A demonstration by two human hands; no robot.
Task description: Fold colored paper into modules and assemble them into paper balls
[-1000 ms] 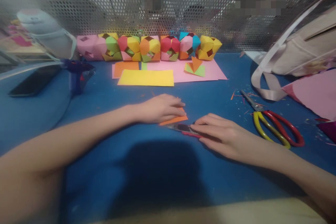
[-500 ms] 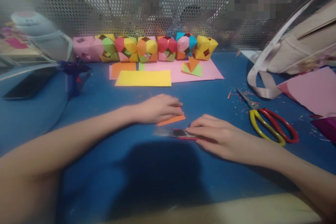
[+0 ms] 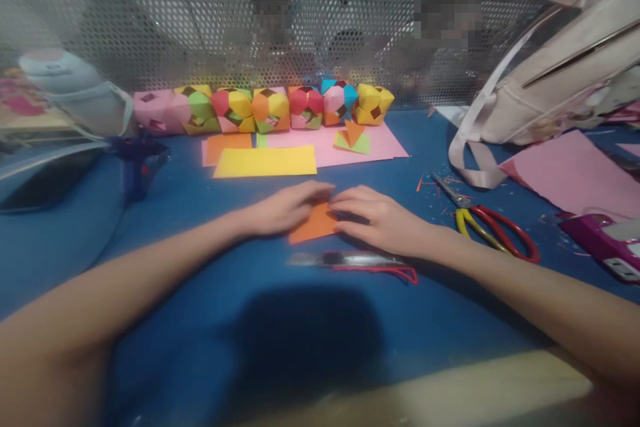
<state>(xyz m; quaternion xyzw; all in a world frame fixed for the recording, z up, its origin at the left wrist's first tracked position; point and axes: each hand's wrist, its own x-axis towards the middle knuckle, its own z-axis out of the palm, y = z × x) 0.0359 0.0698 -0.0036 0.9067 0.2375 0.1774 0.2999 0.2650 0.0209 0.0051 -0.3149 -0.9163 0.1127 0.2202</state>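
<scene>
Orange paper (image 3: 314,227), one small piece, lies flat on the blue worktop (image 3: 210,320), pressed under both hands. The left hand (image 3: 285,208) and right hand (image 3: 383,219) rest palm-down, fingers nearly meeting over it. One craft knife (image 3: 350,260) lies just beside them; one pair of scissors (image 3: 487,227) sits to the right; seven paper cubes (image 3: 270,109) line the back.

A blue table (image 3: 210,320) is backed by a perforated metal screen (image 3: 200,20) along its far edge — dimly lit, glints showing up top.
</scene>
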